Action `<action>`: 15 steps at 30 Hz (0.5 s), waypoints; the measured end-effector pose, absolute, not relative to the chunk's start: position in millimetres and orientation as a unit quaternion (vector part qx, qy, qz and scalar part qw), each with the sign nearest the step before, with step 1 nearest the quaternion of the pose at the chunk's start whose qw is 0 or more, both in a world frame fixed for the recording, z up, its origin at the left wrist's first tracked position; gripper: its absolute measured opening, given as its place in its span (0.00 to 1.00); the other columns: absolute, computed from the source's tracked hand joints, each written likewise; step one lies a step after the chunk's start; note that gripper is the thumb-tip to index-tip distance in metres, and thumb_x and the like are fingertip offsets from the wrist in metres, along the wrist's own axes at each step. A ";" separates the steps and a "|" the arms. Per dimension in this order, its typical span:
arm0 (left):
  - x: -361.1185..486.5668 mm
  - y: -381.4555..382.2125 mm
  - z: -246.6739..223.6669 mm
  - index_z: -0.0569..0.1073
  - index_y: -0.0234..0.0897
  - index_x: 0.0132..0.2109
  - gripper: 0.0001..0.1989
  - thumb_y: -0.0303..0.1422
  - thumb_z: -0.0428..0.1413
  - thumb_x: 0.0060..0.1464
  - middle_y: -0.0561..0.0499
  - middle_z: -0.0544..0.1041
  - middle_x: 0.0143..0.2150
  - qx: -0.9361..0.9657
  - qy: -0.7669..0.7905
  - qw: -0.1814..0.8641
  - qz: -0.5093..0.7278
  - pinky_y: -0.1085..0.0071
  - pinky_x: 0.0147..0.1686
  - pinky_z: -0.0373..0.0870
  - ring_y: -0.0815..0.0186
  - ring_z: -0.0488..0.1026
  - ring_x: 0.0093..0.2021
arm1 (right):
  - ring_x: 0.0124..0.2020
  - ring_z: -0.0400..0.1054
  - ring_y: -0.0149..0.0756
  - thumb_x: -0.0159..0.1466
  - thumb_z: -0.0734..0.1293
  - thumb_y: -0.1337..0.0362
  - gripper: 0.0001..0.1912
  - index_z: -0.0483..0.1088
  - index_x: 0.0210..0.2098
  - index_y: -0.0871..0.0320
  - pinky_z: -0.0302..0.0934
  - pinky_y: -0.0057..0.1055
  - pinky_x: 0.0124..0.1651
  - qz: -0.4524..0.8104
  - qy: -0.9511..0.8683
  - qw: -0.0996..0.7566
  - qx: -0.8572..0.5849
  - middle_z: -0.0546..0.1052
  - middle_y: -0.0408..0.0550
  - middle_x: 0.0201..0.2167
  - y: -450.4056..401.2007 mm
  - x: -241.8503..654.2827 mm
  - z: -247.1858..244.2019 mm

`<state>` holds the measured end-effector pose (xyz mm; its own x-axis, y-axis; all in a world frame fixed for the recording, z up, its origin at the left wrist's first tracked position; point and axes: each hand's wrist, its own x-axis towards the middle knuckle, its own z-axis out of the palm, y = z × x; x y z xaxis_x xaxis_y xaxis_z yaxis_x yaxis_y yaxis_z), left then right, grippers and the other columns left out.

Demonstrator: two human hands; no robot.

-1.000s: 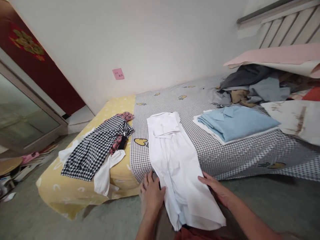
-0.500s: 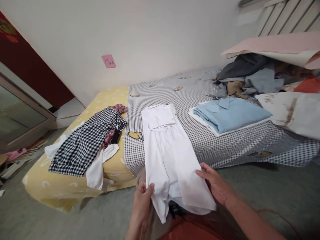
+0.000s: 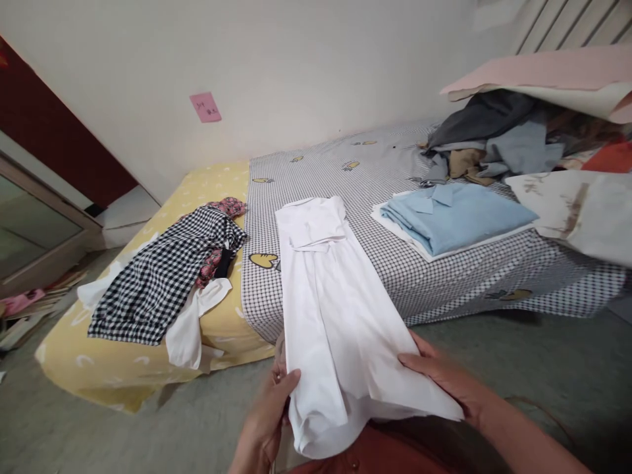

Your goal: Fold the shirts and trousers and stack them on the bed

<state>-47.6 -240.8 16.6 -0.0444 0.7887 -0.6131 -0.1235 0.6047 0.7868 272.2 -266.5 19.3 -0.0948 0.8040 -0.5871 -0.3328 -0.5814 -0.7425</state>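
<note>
A long white garment (image 3: pixel 340 289) runs from the checked bedspread down over the bed's front edge, its far end folded over on itself. My left hand (image 3: pixel 271 408) grips its left side near the bottom, thumb on top and fingers beneath. On the right side, my right hand (image 3: pixel 439 375) holds the cloth between thumb and fingers, the fingers partly hidden under it. The lower hem hangs loose and curved between both hands, above my red clothing (image 3: pixel 365 454).
Folded light blue shirt (image 3: pixel 454 214) on white cloth at right; beyond it, a heap of dark and grey clothes (image 3: pixel 494 135). At left, a black-and-white checked garment (image 3: pixel 158 276) and white cloth (image 3: pixel 190 329) lie on the yellow bedspread (image 3: pixel 89 368). Pink note (image 3: pixel 205 107) on the wall.
Both hands have spread the white garment's lower end wider, the right hand moving right and slightly down. The hem has opened out. The view has shifted slightly.
</note>
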 end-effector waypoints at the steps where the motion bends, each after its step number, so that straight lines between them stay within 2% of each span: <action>1: -49.6 -246.1 7.4 0.64 0.41 0.32 0.28 0.50 0.71 0.36 0.61 0.69 0.18 0.279 0.648 0.618 0.348 0.79 0.13 0.47 0.74 0.60 0.14 | 0.46 0.78 0.50 0.54 0.77 0.54 0.43 0.64 0.67 0.49 0.74 0.37 0.41 0.699 -0.224 0.399 -0.550 0.81 0.50 0.53 -271.0 277.9 14.2; 2: -51.6 -252.3 -2.2 0.63 0.42 0.32 0.29 0.52 0.71 0.36 0.63 0.67 0.16 0.291 0.661 0.605 0.335 0.80 0.13 0.43 0.76 0.58 0.13 | 0.45 0.78 0.48 0.53 0.77 0.54 0.43 0.65 0.66 0.50 0.73 0.35 0.40 0.690 -0.226 0.392 -0.565 0.82 0.49 0.50 -276.3 283.5 8.0; 4: -55.9 -265.8 -19.6 0.63 0.42 0.33 0.29 0.56 0.67 0.39 0.64 0.64 0.13 0.308 0.672 0.597 0.311 0.80 0.13 0.41 0.76 0.54 0.11 | 0.33 0.77 0.41 0.53 0.78 0.53 0.43 0.66 0.65 0.52 0.69 0.29 0.30 0.674 -0.215 0.365 -0.605 0.84 0.46 0.35 -289.1 293.4 -5.4; 6: -61.2 -278.0 -32.1 0.65 0.42 0.37 0.30 0.61 0.63 0.42 0.63 0.64 0.11 0.312 0.667 0.602 0.308 0.80 0.12 0.41 0.76 0.52 0.09 | 0.17 0.65 0.31 0.53 0.78 0.51 0.42 0.67 0.64 0.52 0.55 0.24 0.18 0.664 -0.195 0.343 -0.635 0.76 0.38 0.20 -301.9 302.0 -16.9; 7: -64.3 -282.6 -36.2 0.66 0.41 0.39 0.31 0.62 0.61 0.42 0.62 0.66 0.12 0.307 0.665 0.602 0.318 0.80 0.11 0.41 0.75 0.52 0.09 | 0.13 0.57 0.28 0.54 0.77 0.49 0.40 0.68 0.63 0.52 0.48 0.23 0.15 0.666 -0.188 0.338 -0.638 0.72 0.36 0.17 -307.1 306.3 -21.9; 9: -71.6 -287.6 -40.7 0.67 0.40 0.43 0.34 0.64 0.60 0.43 0.59 0.72 0.18 0.299 0.673 0.577 0.354 0.79 0.11 0.45 0.74 0.56 0.11 | 0.12 0.49 0.25 0.57 0.73 0.44 0.35 0.71 0.59 0.52 0.41 0.25 0.15 0.681 -0.183 0.336 -0.625 0.72 0.38 0.18 -313.7 315.7 -32.2; 11: -79.5 -287.0 -41.7 0.67 0.40 0.47 0.32 0.61 0.58 0.48 0.53 0.77 0.29 0.313 0.696 0.511 0.395 0.77 0.12 0.56 0.70 0.68 0.17 | 0.12 0.51 0.26 0.60 0.68 0.39 0.33 0.73 0.55 0.55 0.43 0.27 0.16 0.670 -0.195 0.323 -0.640 0.76 0.44 0.23 -315.1 326.6 -46.0; 13: -86.4 -282.8 -40.9 0.67 0.39 0.51 0.29 0.57 0.56 0.53 0.45 0.79 0.41 0.373 0.728 0.400 0.414 0.70 0.20 0.71 0.62 0.78 0.29 | 0.15 0.58 0.31 0.60 0.66 0.39 0.35 0.72 0.55 0.58 0.52 0.30 0.19 0.587 -0.246 0.303 -0.709 0.77 0.49 0.27 -313.6 337.1 -64.2; 15: -90.2 -278.7 -39.4 0.66 0.38 0.57 0.29 0.52 0.55 0.57 0.36 0.75 0.54 0.485 0.740 0.244 0.396 0.57 0.37 0.80 0.51 0.79 0.48 | 0.24 0.69 0.40 0.58 0.67 0.43 0.36 0.69 0.59 0.58 0.65 0.37 0.30 0.444 -0.350 0.303 -0.767 0.79 0.52 0.34 -311.2 343.3 -83.1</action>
<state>-90.2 -278.7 -39.4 -0.4103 0.9117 0.0235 0.5251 0.2151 0.8234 343.3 -311.2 -83.1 0.3613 0.8057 -0.4694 0.2683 -0.5720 -0.7752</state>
